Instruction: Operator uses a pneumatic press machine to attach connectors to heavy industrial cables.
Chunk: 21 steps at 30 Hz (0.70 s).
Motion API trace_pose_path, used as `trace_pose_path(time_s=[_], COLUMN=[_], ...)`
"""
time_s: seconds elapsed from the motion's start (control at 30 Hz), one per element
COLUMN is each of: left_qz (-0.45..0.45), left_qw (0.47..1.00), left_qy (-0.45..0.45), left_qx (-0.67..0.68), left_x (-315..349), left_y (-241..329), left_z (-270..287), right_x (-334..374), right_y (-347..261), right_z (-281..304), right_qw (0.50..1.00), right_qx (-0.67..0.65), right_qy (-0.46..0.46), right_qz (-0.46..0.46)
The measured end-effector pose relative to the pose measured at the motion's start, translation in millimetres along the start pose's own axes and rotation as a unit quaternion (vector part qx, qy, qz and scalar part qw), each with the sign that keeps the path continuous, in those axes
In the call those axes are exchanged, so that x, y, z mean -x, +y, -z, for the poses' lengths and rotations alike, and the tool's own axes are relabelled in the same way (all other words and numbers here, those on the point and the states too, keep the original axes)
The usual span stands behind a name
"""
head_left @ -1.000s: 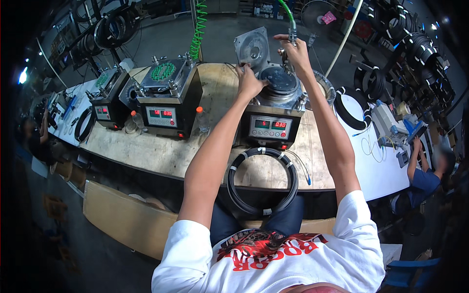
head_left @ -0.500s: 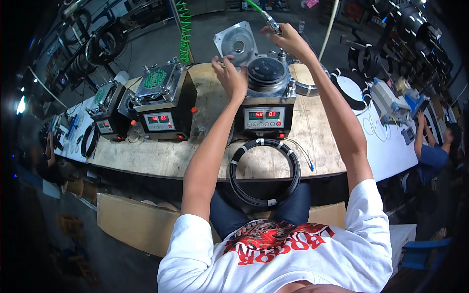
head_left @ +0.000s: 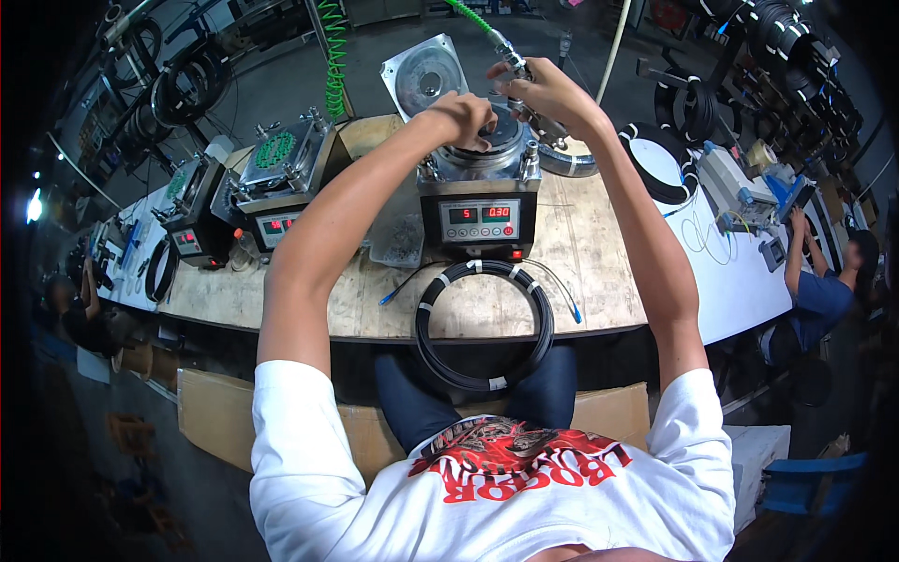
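My right hand is closed around a metal air gun fed by a green coiled hose, beside the far right of a bench polishing machine. Over the machine's round black disc reaches my left hand, its fingers bent downward and apart, with thumb and fingertips close to the disc's surface. Whether they touch it, I cannot tell. Behind the left hand, the square metal lid stands tilted up. A coil of black cable with white ties hangs over the bench's front edge.
Two similar machines with green-ringed tops stand to the left. A clear tub is next to my machine. Blue-tipped cable ends lie on the wooden bench. A co-worker sits at the far right.
My left hand has moved from beside the lid onto the machine's disc. The right hand has brought the air gun lower and nearer the disc. The whole view has shifted somewhat.
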<state>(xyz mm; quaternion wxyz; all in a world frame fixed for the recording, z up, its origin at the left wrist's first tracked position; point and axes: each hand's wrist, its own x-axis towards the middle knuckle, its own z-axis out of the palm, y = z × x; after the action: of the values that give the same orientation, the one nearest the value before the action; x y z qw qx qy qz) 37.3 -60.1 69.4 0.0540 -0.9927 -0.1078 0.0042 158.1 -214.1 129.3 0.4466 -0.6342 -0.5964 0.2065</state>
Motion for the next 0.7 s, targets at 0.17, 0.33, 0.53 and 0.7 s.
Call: trace_pose_path(time_s=[0.17,0.33,0.53,0.7], left_qz=[-0.192,-0.275,-0.07,0.15], left_qw=[0.955,0.884,0.964,0.88], left_qy=[0.174,0.188,0.255,0.355], left_qx=[-0.142,-0.327,0.004,0.279], left_x=[-5.2,-3.9,28.9,45.3], left_y=[-19.8,-18.3,-16.9,-5.8], left_z=[-21.8,-29.3,-34.8,-33.2], right_x=[0.2,2.4,-15.5,-38.7], right_y=[-0.2,1.4,16.3,54.6], right_z=[1.6,-1.1,-26.6,-58.4], right_qw=[1.0,0.999,0.992,0.907], right_qx=[-0.017,-0.024,-0.021,0.165], right_qy=[0.013,0.044,0.115,0.307], right_qz=[0.005,0.019,0.043,0.235])
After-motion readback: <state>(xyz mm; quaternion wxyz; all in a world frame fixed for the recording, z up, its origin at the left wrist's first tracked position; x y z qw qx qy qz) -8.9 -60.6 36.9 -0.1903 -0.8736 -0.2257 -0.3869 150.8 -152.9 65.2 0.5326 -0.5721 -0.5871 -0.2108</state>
